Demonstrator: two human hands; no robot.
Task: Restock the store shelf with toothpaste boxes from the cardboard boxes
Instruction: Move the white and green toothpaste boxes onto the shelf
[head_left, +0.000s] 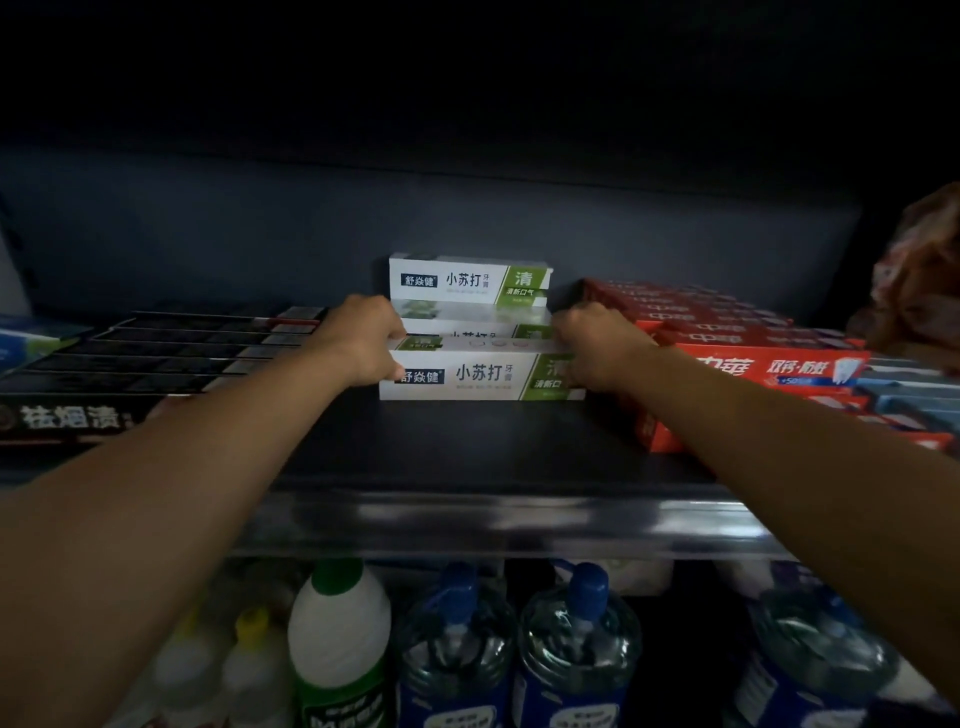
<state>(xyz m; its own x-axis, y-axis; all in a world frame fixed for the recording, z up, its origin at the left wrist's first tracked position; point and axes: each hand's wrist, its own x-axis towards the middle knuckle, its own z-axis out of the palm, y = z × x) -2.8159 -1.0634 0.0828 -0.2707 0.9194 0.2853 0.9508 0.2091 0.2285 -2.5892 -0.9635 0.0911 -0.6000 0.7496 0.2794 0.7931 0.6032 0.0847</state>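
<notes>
While hands (363, 340) (597, 345) grip box (483, 375), shelf (467, 447) bare ahead

Front white box (480, 375), landmark: face reads "舒焱健", "小苏打", "牙膏", with "清" and "清新口" on its green panel.
Rear white box (467, 280), behind and above it: "舒焱健", "小苏打", "牙膏", "清", "清新口气".
Black box (72, 415), to its left: "祛烟渍".
Red box (769, 368), to its right: "中华", "双钙", "+50".
Bottle labels below: illegible.
</notes>
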